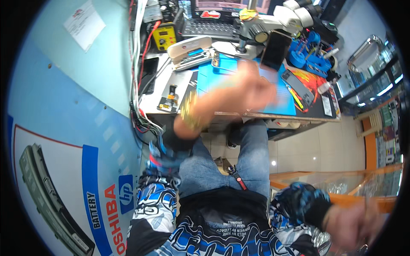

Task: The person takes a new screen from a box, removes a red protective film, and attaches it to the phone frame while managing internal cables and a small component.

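Observation:
My left hand (252,87), smeared by motion, is over the blue work mat (288,104), with a gold band on the wrist. Its fingers look bent, but I cannot make out what, if anything, they hold. An opened phone (220,62) lies on the mat beyond it, and an upright dark phone (275,49) stands by the microscope (259,32). A grey phone (294,85) and a yellow tool (294,94) lie to the right. My right hand (350,226) is low at the far right, blurred, near a wooden-framed glass counter (322,175); its grip is unclear.
A disassembled phone part (171,98), an open tool case (190,53), a yellow power unit (164,36), a laptop keyboard (207,30) and blue organizers (311,55) crowd the desk (153,79). Cables (141,113) run down beside the left wall (55,94). My legs are under the desk.

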The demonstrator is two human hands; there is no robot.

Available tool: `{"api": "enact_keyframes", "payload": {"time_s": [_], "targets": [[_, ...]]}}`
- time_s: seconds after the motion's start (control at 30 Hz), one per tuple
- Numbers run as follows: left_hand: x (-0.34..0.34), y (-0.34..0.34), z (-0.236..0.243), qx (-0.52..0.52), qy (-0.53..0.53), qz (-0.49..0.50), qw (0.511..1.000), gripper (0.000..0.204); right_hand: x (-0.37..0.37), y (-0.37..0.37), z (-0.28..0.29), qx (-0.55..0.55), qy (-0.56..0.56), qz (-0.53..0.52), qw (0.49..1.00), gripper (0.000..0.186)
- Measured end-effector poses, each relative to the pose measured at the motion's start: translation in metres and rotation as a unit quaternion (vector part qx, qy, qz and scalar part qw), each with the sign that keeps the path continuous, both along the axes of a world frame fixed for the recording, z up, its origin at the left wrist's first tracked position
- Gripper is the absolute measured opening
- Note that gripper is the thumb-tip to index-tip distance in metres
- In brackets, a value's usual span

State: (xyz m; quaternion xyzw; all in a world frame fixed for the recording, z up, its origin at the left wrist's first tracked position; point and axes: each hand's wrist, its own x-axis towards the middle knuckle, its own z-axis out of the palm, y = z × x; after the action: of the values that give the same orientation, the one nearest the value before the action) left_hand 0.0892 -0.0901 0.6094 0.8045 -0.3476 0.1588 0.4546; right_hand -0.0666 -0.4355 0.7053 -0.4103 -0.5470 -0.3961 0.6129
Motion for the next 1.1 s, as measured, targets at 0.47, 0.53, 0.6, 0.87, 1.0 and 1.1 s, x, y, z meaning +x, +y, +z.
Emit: {"api": "enact_keyframes", "payload": {"time_s": [0.47,0.53,0.6,0.87,1.0,1.1], "targets": [[-0.085,-0.025,-0.036,-0.161,0.134,-0.006,0.978,0.026,0.1,0.082,-0.225,-0.221,0.607,-0.101,0.757,0.015],[-0.121,-0.027,-0.086,-0.217,0.326,0.017,0.92,0.032,0.109,0.049,-0.289,0.022,0.797,0.104,0.594,0.024],[-0.144,-0.049,-0.128,-0.284,0.386,0.103,0.871,0.031,0.127,0.014,-0.331,0.116,0.838,0.097,0.524,0.035],[-0.166,-0.022,-0.133,-0.18,0.368,-0.086,0.908,0.03,0.209,-0.002,-0.349,0.307,0.747,0.166,0.565,0.05],[-0.142,-0.064,-0.089,-0.146,0.342,-0.046,0.927,0.023,0.208,0.007,-0.361,0.375,0.714,0.173,0.565,0.038],[-0.12,-0.084,-0.068,-0.065,0.292,-0.015,0.954,0.02,0.185,0.008,-0.367,0.371,0.723,0.149,0.563,0.037]]}}
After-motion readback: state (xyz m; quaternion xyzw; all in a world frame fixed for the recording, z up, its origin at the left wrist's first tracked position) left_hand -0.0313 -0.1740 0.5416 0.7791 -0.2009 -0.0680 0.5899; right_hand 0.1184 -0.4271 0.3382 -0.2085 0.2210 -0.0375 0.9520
